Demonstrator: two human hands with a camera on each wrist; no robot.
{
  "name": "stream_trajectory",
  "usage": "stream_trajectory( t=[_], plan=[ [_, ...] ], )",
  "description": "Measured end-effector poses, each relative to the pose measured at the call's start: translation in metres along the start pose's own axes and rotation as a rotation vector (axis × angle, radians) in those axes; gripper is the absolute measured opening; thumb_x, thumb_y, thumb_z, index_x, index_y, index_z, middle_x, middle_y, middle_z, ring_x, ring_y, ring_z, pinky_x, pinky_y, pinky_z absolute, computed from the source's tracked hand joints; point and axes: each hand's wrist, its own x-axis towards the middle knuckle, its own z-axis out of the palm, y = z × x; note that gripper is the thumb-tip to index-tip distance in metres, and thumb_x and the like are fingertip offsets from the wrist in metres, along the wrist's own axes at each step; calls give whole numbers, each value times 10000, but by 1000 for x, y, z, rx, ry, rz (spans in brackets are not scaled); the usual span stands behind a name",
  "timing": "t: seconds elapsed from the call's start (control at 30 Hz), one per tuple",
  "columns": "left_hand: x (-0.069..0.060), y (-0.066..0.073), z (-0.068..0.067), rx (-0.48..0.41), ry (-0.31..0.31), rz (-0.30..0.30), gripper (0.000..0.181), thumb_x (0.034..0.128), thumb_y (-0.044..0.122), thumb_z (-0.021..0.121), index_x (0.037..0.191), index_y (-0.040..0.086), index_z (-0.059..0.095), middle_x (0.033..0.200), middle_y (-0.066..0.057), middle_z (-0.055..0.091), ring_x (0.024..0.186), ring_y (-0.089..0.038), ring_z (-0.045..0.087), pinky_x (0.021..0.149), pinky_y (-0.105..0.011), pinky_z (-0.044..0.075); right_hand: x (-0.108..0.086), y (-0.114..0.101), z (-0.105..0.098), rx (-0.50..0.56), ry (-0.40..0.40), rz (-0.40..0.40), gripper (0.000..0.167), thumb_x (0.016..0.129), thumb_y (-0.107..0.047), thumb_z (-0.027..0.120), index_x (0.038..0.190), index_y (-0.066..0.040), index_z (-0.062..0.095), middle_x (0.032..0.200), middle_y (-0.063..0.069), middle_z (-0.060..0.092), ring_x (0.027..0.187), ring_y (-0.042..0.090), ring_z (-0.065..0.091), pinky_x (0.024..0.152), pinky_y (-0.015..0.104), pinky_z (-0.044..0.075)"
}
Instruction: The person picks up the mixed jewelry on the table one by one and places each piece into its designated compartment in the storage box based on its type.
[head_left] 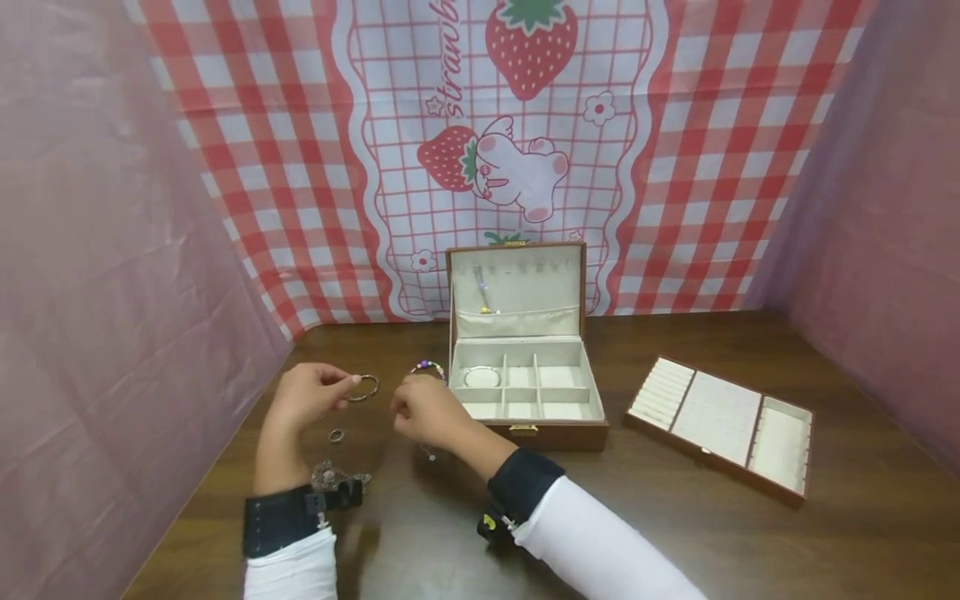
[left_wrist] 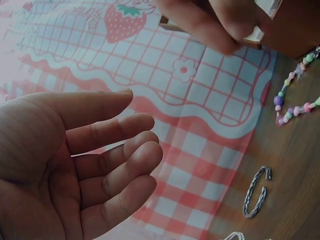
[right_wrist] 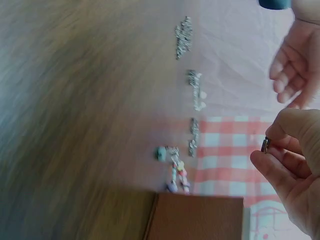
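Note:
My right hand is held above the table in front of the jewelry box. Between its thumb and fingertips it pinches a small metal ring, seen edge-on in the right wrist view. My left hand hovers with its fingers loosely bent and nothing in the palm. Near its fingertips in the head view, a twisted silver cuff bracelet lies on the wood. A pastel bead bracelet lies beside the box, partly hidden behind my right hand.
The box's lid stands raised, with a beaded piece hanging inside. One compartment holds a bracelet. To the right lies a separate tray with ring rolls. A small round silver piece and a chain pile lie near my left forearm.

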Motion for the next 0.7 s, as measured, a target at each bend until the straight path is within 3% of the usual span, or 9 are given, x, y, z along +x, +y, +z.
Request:
stream_trajectory(
  t=[0.27, 0.47, 0.63, 0.7],
  plan=[
    [2, 8, 8, 19, 37, 66, 228, 921, 227, 663, 988, 23, 741, 672, -2, 682, 624, -106, 620, 662, -320, 479, -26, 16, -20, 114, 100, -27, 92, 698, -43, 702, 762, -102, 732, 732, -40, 628, 699, 108, 566, 645, 225, 465],
    [5, 36, 33, -137, 69, 133, 175, 907, 143, 671, 982, -3, 734, 774, -108, 711, 693, -233, 673, 599, -278, 518, -51, 38, -42, 179, 190, -30, 92, 713, -33, 701, 795, -69, 722, 785, 4, 655, 695, 121, 606, 674, 231, 496],
    [7, 64, 56, -297, 10, 220, 149, 892, 98, 685, 966, -25, 726, 760, -79, 703, 689, -199, 671, 614, -281, 536, -68, 54, -60, 306, 244, 56, 106, 726, 35, 692, 814, -23, 706, 835, 45, 666, 690, 156, 666, 659, 210, 540],
    [7, 75, 63, -359, -12, 230, 145, 888, 78, 684, 963, -40, 721, 760, -78, 703, 674, -161, 663, 644, -342, 559, -72, 58, -66, 337, 265, 83, 112, 734, 45, 685, 819, -24, 704, 857, 48, 668, 702, 161, 674, 653, 201, 545]
  ],
)
